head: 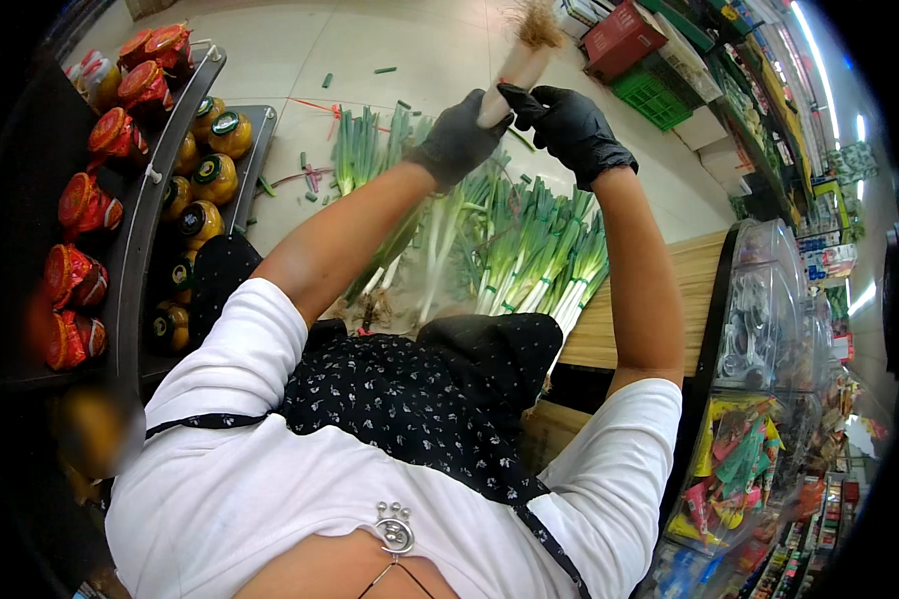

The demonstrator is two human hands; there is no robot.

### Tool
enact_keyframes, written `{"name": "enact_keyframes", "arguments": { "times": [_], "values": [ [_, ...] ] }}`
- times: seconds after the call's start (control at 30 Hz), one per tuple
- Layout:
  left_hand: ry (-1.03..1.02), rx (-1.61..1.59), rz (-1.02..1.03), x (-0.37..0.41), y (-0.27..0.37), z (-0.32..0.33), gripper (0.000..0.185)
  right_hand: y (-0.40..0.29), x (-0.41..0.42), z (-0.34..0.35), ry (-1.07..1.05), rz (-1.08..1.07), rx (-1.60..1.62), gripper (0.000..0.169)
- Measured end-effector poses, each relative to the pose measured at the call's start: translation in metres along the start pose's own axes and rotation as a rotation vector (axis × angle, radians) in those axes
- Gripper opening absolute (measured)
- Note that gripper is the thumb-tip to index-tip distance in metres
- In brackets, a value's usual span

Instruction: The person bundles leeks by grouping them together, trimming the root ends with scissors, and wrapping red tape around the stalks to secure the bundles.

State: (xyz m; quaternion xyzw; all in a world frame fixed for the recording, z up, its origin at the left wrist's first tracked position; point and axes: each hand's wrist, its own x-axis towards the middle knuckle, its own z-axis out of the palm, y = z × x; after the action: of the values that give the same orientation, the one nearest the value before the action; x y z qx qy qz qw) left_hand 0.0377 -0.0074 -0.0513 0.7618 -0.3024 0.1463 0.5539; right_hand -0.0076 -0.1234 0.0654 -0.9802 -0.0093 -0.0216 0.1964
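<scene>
Both my hands wear black gloves and are raised in front of me, over the floor. My left hand [461, 138] grips the white stalk end of a bunch of long green onions [521, 75], whose brown roots point away from me. At the near side of that stalk, the fingers of my right hand [573, 131] are bent against it, beside a small red bit that looks like a tie. Below lie more green onions [524, 247], several in bunches with green ties. My left forearm hides part of the pile.
Shelves with jars of yellow fruit [213, 180] and red-covered jars [109, 131] stand at left. Cut green pieces and red tape [336, 112] litter the tiled floor. To the right are a wooden ledge [644, 299], clear plastic bins [764, 329] and a green crate [652, 97].
</scene>
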Motion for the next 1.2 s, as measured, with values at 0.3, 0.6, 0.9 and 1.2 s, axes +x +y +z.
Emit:
{"name": "enact_keyframes", "arguments": {
  "times": [0.3,0.6,0.9,1.2],
  "values": [
    [-0.238,-0.083,-0.006,-0.014,0.024,-0.01,0.03,0.003,-0.017,-0.033,-0.562,0.096,0.514,0.059],
    [-0.71,-0.147,0.081,-0.038,0.048,-0.002,0.029,0.082,0.001,-0.054,-0.594,0.046,0.815,0.044],
    [-0.581,0.001,0.122,-0.023,-0.055,0.014,0.033,0.007,-0.054,-0.005,-0.432,-0.423,0.371,0.057],
    [-0.811,-0.141,0.024,-0.039,0.038,-0.011,0.034,0.085,-0.044,-0.013,-0.76,0.311,1.514,0.05]
  ]
}}
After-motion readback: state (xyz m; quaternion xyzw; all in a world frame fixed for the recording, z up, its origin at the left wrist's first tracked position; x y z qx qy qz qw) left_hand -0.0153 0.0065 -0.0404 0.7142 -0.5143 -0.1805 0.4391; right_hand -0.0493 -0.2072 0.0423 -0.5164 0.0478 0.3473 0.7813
